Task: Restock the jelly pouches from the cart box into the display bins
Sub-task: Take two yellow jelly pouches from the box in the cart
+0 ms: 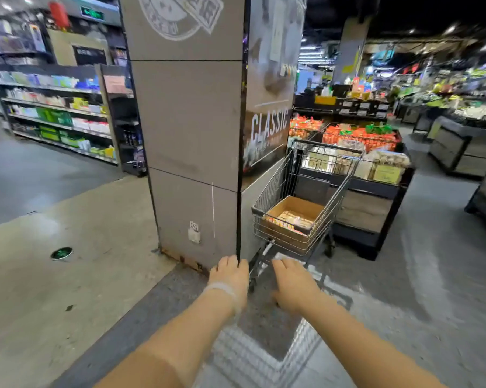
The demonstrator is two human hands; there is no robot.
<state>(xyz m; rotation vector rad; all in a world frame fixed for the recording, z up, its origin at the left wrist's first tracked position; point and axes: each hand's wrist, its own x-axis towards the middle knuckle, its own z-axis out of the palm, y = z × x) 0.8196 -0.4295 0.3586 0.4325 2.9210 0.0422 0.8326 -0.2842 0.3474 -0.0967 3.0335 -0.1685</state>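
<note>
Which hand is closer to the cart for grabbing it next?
Right, probably. The right hand reaches out in line with the cart holding the box. The left hand points at the pillar corner. Neither hand touches anything yet.

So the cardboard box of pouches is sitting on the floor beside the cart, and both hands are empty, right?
Not quite. In the head view the cardboard box sits inside the wire cart, not on the floor. The left hand and right hand are indeed empty.

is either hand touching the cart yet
Apart: the head view shows left hand and right hand empty, floor visible between them and the cart.
</note>
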